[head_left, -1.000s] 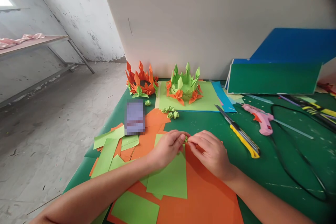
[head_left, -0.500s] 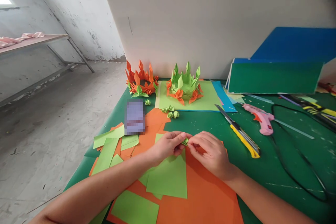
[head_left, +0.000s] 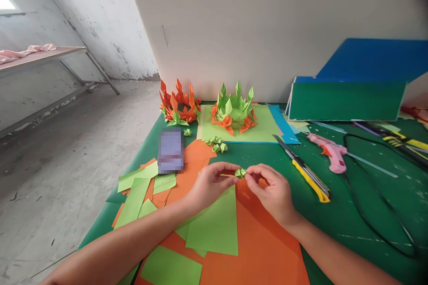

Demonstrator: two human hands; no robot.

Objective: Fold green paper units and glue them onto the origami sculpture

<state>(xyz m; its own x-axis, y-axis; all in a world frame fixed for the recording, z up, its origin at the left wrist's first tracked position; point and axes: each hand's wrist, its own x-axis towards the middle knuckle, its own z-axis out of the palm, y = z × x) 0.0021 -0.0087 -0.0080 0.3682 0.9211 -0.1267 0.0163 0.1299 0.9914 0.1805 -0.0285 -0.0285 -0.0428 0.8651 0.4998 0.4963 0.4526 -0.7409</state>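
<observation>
"Step?"
"Shaping, I judged remotely: left hand (head_left: 213, 185) and right hand (head_left: 271, 189) both pinched a green paper fold (head_left: 240, 173) between them, above the table (head_left: 327, 231), nearer than the loose folds (head_left: 223, 147)."
"Next move?"
"Called, I reckoned, for light, even pressure."

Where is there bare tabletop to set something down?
Bare green tabletop shows between the yellow utility knife, right forearm and looped black cord. A smaller patch lies between that knife, the right hand and small folded green paper pieces. Crowded: front left, under loose orange and green paper sheets; back, with two orange-and-green folded-paper crowns.
</observation>
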